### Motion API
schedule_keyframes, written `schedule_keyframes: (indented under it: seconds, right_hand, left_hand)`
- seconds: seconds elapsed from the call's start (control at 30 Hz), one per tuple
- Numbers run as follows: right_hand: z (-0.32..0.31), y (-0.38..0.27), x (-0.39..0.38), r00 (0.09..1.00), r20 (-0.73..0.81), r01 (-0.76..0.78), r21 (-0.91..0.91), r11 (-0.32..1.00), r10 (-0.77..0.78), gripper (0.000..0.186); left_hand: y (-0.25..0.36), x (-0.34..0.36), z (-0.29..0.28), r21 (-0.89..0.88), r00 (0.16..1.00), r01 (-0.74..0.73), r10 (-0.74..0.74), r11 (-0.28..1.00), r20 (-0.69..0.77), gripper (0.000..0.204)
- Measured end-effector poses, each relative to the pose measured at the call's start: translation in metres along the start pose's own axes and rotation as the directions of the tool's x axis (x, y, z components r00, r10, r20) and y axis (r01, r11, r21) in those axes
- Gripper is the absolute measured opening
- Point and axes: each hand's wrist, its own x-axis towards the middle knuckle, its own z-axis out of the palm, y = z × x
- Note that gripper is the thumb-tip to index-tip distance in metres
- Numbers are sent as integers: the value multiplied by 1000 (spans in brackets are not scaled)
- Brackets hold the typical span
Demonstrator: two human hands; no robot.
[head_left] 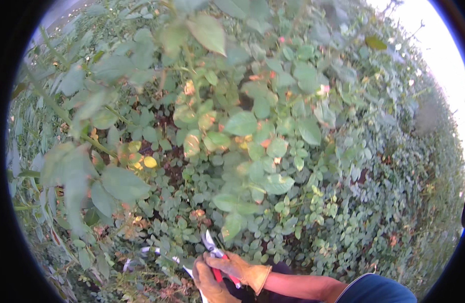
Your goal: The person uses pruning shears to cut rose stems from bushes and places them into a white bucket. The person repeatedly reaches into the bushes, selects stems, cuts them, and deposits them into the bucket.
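My right hand [246,271], in a tan work glove, is closed around pruning shears [211,243] with red handles. The metal blades point up and away from me, parted a little at the tip, among low leaves. Against it on the left sits my left hand [211,287], also gloved, with its fingers curled. What that hand holds, if anything, is hidden. A white strip [187,271] runs along its left side; whether the hand touches it cannot be made out.
Dense rose bushes [338,202] surround my hands. Tall leafy stems [98,145] rise close in front, blurred, some leaves browned or yellow. A pink bloom [323,90] shows farther off. A pale curved piece [150,249] lies among the leaves at lower left.
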Motion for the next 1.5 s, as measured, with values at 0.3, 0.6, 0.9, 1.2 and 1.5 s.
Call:
schedule_keyframes:
  seconds: [0.3, 0.6, 0.9, 1.2, 1.5]
  right_hand:
    - [-80, 6, -52, 991, -134, 43, 306, 951, -2, 34]
    - [-147, 21, -74, 970, -242, 140, 452, 881, -30, 35]
    - [-168, -14, -72, 987, -154, 98, 334, 937, -48, 49]
    - [-147, -131, 36, 956, 183, 106, 512, 852, -229, 45]
    - [-139, -147, 116, 873, 390, -82, 709, 700, -293, 33]
  left_hand:
    - [30, -1, 26, -292, 815, 469, -280, 834, 508, 48]
    - [113, 116, 157, 233, 763, -618, 502, 751, 408, 43]
    - [34, 107, 160, -449, 922, 242, -61, 860, 382, 59]
    - [-35, 91, 159, -641, 778, 629, -352, 440, 521, 64]
    - [-38, 101, 160, -650, 718, 695, -276, 308, 638, 48]
